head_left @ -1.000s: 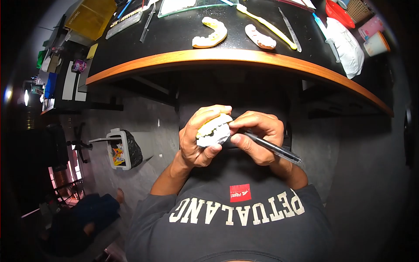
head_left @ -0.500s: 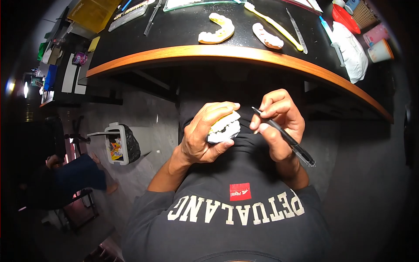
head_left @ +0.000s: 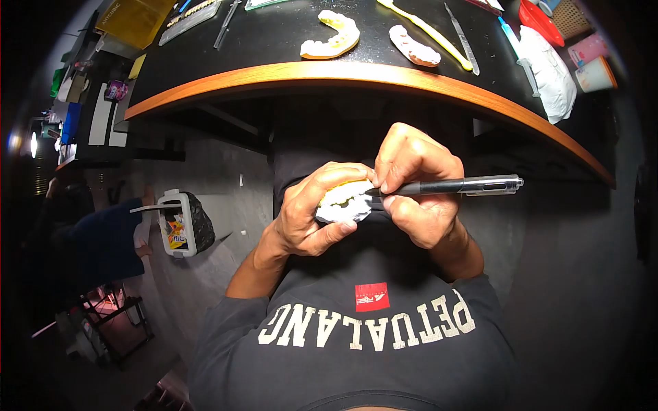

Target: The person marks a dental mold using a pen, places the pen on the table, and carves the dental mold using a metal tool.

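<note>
My left hand [head_left: 308, 209] is closed around a white plaster dental model [head_left: 346, 205], two jaw halves set together, with a yellow area along its upper edge. Between the fingers and thumb of my right hand [head_left: 421, 185] is a black pen [head_left: 473, 185] with a clear end. The pen lies nearly level, its tip at the right side of the model; whether it touches cannot be made out. On the desk ahead lie a horseshoe-shaped dental cast [head_left: 332, 46] and a smaller curved dental piece [head_left: 415, 49], both apart from my hands.
A wooden edge [head_left: 356, 70] borders the black desk. On it are a yellow toothbrush [head_left: 432, 34], a scalpel-like tool [head_left: 463, 41], a syringe [head_left: 521, 58] and a white bag [head_left: 552, 75]. A small bin [head_left: 171, 233] stands on the floor at left. Behind it a person's legs [head_left: 103, 240] show.
My right hand has moved left to the model, and the pen has swung from slanted to nearly level. The left hand keeps its hold. The whole view has shifted slightly.
</note>
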The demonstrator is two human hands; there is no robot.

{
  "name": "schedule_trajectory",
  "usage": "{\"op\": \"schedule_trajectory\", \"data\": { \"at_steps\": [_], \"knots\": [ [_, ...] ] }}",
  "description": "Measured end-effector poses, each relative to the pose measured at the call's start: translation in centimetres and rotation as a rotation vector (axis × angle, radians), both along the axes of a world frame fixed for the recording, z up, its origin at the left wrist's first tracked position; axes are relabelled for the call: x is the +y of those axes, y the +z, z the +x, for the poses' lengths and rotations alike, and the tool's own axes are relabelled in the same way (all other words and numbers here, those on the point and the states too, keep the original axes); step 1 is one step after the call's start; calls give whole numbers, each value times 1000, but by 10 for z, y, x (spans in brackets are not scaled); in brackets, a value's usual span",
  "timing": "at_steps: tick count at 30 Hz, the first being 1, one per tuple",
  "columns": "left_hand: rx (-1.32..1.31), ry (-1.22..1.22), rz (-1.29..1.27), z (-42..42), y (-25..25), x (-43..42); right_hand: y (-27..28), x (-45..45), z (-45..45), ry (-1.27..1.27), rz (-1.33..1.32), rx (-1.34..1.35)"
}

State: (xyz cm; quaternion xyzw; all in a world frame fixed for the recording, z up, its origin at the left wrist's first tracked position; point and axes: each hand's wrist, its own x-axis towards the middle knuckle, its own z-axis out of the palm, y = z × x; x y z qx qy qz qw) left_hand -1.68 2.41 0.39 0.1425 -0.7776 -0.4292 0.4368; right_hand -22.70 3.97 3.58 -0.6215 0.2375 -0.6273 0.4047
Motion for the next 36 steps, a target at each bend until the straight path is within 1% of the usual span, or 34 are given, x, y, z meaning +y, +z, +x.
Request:
{"op": "schedule_trajectory", "data": {
  "at_steps": [12,33,36],
  "knots": [
    [-18,-3,-10,2,-2,-1,-1,-4,1,34,-12,91],
    [-6,-15,12,0,-3,0,0,-6,0,26,-59,114],
    [-7,-17,16,0,-3,0,-2,-4,-1,51,7,66]
  ]
}}
